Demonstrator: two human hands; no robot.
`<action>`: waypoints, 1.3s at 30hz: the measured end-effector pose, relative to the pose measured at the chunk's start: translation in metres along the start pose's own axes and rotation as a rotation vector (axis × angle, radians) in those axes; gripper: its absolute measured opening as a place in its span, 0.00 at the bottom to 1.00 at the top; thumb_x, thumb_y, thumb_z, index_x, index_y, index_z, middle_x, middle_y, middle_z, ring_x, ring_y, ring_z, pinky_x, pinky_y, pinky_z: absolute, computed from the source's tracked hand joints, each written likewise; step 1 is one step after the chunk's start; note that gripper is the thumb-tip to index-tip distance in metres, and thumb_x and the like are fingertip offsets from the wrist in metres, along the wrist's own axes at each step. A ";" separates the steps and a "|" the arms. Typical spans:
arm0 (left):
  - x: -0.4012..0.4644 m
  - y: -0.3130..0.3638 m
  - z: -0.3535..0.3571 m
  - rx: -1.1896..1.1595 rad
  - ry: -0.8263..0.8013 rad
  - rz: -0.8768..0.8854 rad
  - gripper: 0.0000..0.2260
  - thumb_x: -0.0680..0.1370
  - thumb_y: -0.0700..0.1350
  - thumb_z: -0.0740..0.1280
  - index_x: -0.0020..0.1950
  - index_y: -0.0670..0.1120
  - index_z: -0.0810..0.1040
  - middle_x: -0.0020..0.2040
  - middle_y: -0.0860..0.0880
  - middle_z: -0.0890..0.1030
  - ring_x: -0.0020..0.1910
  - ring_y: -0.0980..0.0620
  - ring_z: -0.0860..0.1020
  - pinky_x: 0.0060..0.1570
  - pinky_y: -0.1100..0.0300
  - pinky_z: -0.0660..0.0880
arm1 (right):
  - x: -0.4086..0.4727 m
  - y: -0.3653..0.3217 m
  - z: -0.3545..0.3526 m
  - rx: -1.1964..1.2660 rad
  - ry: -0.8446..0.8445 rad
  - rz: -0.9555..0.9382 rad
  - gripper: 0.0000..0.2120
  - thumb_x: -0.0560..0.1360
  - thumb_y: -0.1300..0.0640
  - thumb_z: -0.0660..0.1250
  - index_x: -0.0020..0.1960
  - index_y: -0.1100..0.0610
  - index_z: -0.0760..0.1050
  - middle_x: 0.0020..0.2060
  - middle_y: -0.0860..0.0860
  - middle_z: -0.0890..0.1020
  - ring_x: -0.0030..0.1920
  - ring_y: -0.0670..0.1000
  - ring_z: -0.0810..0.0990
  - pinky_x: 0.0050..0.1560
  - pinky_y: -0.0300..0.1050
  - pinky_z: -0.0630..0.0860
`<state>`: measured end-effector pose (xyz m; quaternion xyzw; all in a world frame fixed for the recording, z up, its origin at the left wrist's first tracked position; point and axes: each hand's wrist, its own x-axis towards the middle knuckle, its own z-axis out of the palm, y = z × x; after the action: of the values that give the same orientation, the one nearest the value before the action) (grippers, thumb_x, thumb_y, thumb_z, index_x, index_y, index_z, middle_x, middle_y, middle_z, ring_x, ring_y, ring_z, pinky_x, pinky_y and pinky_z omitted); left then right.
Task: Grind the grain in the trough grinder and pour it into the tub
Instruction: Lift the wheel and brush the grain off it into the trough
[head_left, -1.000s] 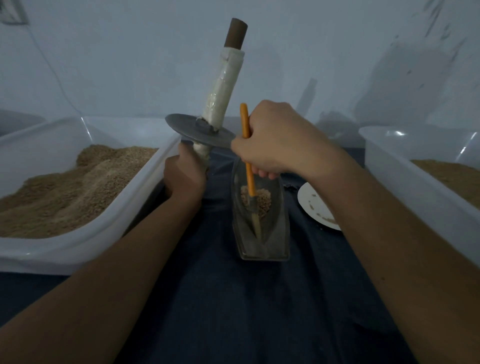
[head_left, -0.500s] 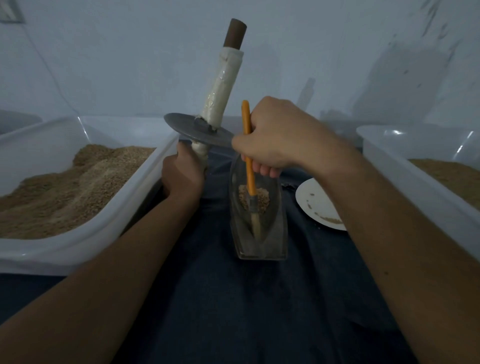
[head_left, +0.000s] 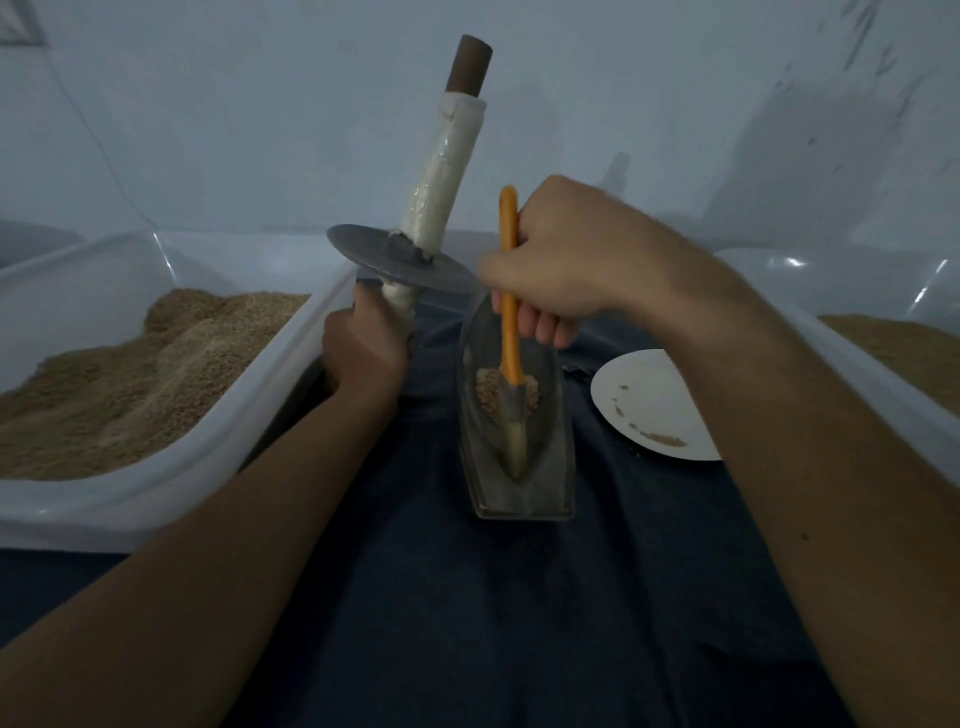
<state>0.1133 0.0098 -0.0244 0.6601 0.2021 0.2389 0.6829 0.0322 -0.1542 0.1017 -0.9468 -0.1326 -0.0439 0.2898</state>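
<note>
A pale blue-grey wall (head_left: 675, 78) is standing behind a surface covered by a dark blue cloth (head_left: 493, 597), seen from the head camera looking down.

Near the middle of the cloth, the trough grinder (head_left: 519, 457) is lying lengthwise, its narrow end pointing away from the person. A small heap of grain (head_left: 488, 392) is sitting in its far half.

The right hand (head_left: 561, 270) is hovering above the trough's far end, its fingers curling around the orange handle of a brush (head_left: 510, 332). The brush is slanting down into the trough, its bristles lying along the bottom towards the near end.

The left hand (head_left: 363, 348) is positioned just left of the trough, gripping the lower wrapped shaft of the grinding wheel (head_left: 400, 260). It is holding the wheel lifted clear of the trough, the disc tilting and the long white-wrapped handle with a brown tip pointing up towards the wall.

Along the left edge of the cloth, a white tub (head_left: 218, 457) is holding a large mound of ground grain. At the right edge, a second tub (head_left: 872, 395) is also holding brown material. Between the trough and that right tub, a white plate (head_left: 654, 400) with a few crumbs is resting on the cloth, partly hidden behind the right forearm.
</note>
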 end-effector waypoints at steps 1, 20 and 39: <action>0.000 0.000 0.000 -0.013 0.001 -0.005 0.22 0.77 0.58 0.55 0.50 0.43 0.81 0.48 0.40 0.84 0.47 0.40 0.82 0.48 0.44 0.78 | 0.000 -0.001 0.004 -0.006 -0.028 0.003 0.13 0.78 0.58 0.64 0.41 0.64 0.82 0.27 0.53 0.84 0.27 0.51 0.84 0.26 0.38 0.78; 0.004 0.001 0.000 0.091 -0.039 -0.032 0.23 0.79 0.57 0.54 0.53 0.42 0.81 0.51 0.39 0.83 0.52 0.37 0.82 0.58 0.37 0.79 | -0.003 0.006 -0.017 0.060 0.200 -0.070 0.15 0.80 0.53 0.65 0.42 0.63 0.81 0.27 0.52 0.84 0.26 0.50 0.84 0.26 0.36 0.78; 0.005 -0.012 0.004 0.634 0.025 0.212 0.27 0.78 0.64 0.51 0.42 0.45 0.80 0.43 0.43 0.81 0.45 0.40 0.79 0.47 0.50 0.72 | -0.084 0.114 0.008 -0.385 0.302 -0.032 0.10 0.81 0.51 0.67 0.60 0.45 0.83 0.47 0.47 0.78 0.46 0.49 0.77 0.52 0.51 0.77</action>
<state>0.1202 0.0094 -0.0356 0.8541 0.2048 0.2418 0.4124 -0.0165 -0.2593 0.0202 -0.9651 -0.0921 -0.2138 0.1198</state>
